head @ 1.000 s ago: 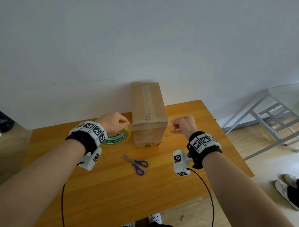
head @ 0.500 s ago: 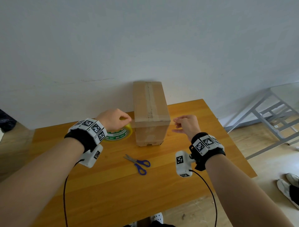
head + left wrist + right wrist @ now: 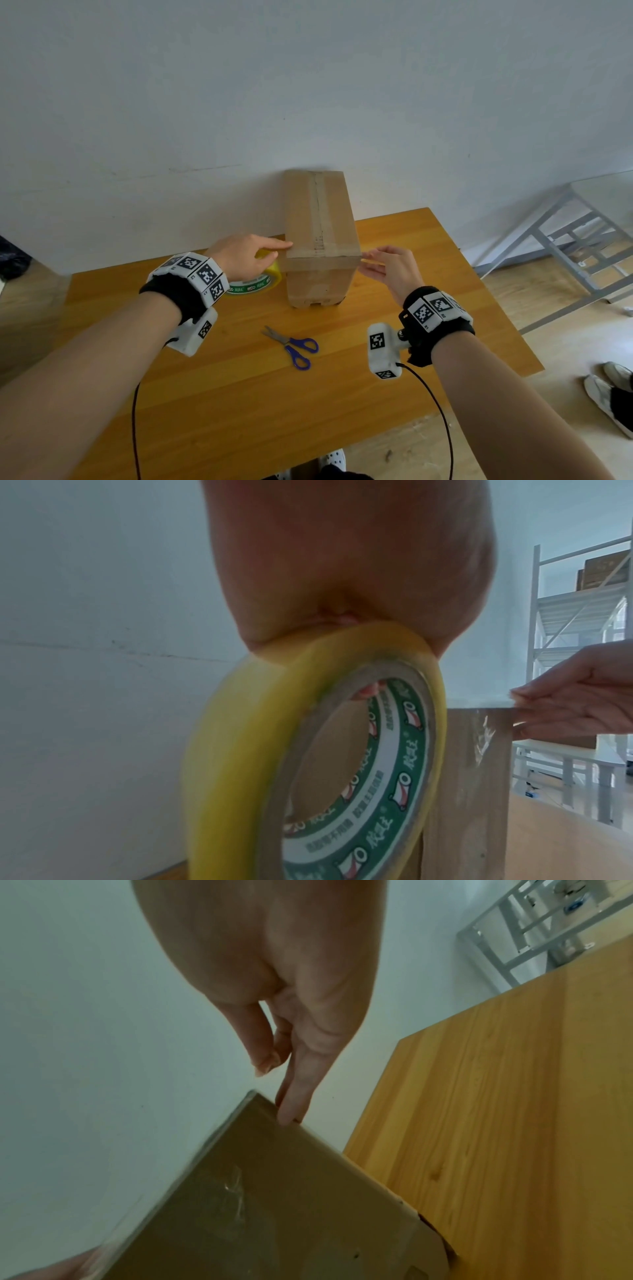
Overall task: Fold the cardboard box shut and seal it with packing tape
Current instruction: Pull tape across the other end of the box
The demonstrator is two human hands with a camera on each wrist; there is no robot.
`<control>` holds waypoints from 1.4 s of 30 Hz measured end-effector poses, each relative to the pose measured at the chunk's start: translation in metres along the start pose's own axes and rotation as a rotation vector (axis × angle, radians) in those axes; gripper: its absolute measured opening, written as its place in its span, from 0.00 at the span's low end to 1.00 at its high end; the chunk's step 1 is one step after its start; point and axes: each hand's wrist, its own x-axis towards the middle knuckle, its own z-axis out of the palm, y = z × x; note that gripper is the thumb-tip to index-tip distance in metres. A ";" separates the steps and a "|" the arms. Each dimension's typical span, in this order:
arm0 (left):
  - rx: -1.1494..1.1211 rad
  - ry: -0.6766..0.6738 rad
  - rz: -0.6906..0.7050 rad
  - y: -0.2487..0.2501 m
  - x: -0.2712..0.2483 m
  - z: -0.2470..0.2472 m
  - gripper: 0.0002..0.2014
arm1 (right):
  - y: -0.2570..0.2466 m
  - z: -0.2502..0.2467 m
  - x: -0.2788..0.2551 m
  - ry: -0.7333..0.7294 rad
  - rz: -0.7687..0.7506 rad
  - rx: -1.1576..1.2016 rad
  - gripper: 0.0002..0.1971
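The cardboard box [image 3: 320, 236] stands at the table's [image 3: 428, 335] far edge; left hand [image 3: 241, 257] grips the tape roll [image 3: 308, 764], right hand [image 3: 390, 270] pinches the tape strip [image 3: 514, 710] across its top.

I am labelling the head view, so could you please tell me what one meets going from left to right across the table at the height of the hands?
left hand → roll of packing tape → cardboard box → right hand
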 end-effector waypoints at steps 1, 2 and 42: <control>-0.003 -0.011 0.000 -0.001 0.001 0.000 0.18 | -0.001 -0.001 -0.001 -0.008 0.005 0.005 0.02; -0.012 -0.018 -0.003 0.000 0.002 0.000 0.18 | -0.002 -0.001 -0.002 -0.021 0.007 0.011 0.02; -0.095 0.071 -0.133 0.004 0.005 0.016 0.16 | 0.029 0.084 -0.007 -0.424 -0.950 -1.566 0.30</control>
